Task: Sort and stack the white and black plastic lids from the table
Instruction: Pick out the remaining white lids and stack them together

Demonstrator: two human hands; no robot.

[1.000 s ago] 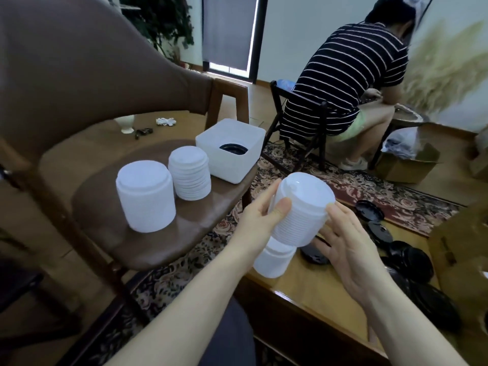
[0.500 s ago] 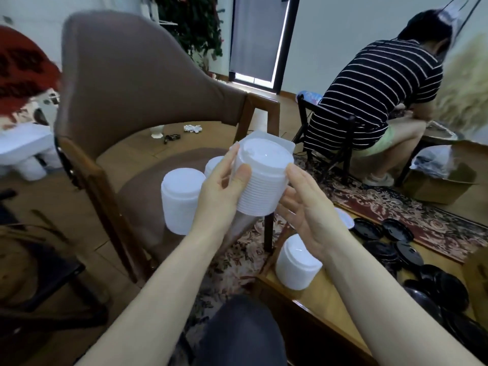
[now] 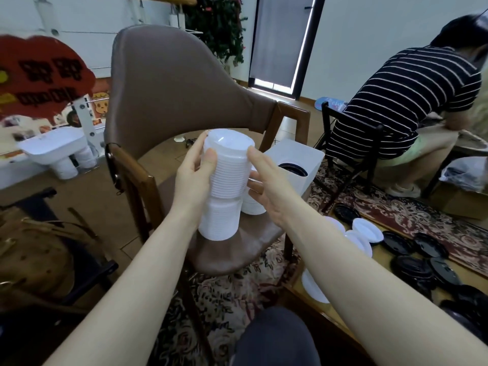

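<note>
So closest to the camera, down at the right, the wooden table [image 3: 351,315] has a few loose white lids [image 3: 367,228] along its near edge and a messy spread of black lids [image 3: 420,268] further right. Both bare arms reach out over the patterned rug [image 3: 232,291] to the brown chair [image 3: 163,101]. The left hand [image 3: 194,178] has its thumb and fingers curled round a stack of white lids [image 3: 229,165], gripping it by the ribbed side. The right hand [image 3: 266,178] sits against the other side of that stack with fingers pretty much straight, just touching it, not wrapped round. The held stack sits right above a lower stack [image 3: 219,220] standing on the chair seat, can't tell if they're actually touching. Another short pile of white lids [image 3: 252,204] stands just beside it, half hidden by the right hand. Behind that on the seat is a white square bin [image 3: 293,159] with something black inside. Further back, a person in a striped shirt [image 3: 412,96] sits facing away.
</note>
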